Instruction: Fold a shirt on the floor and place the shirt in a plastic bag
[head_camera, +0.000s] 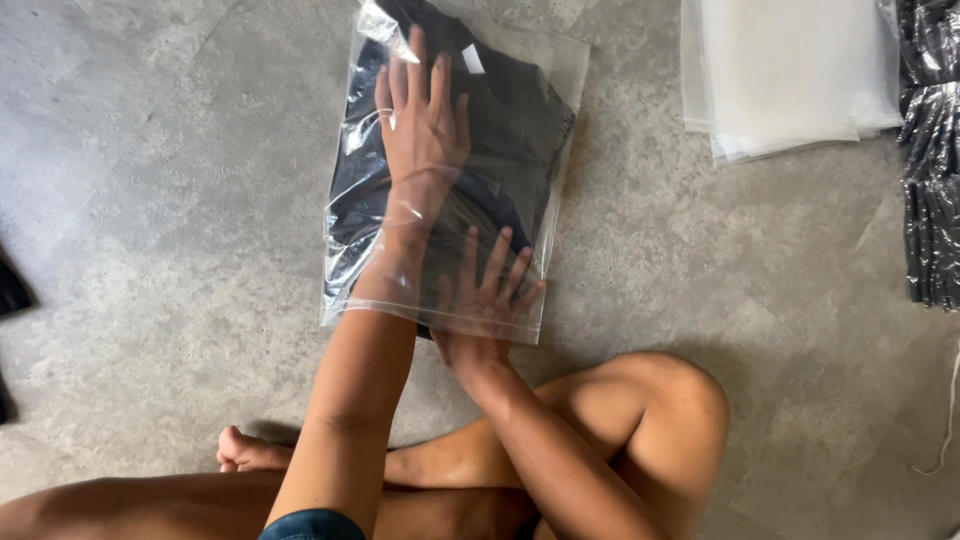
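A clear plastic bag (452, 180) surrounds the left hand (425, 125). Its small white label (473, 59) lies just right of the fingertips. Empty clear bags (790, 75) are stacked far right.

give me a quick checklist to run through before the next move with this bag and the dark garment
1. Left hand deep inside the clear plastic bag, flat on the dark folded garment: ok.
2. Right hand at the bag's open edge, fingers spread: ok.
3. Garment fully past the opening: cannot tell, glare hides its near edge.
4. Garment lying flat and unbunched: ok where visible.
5. Bag resting flat on the concrete floor: ok.
6. Stack of empty bags to the right, apart from this one: ok.
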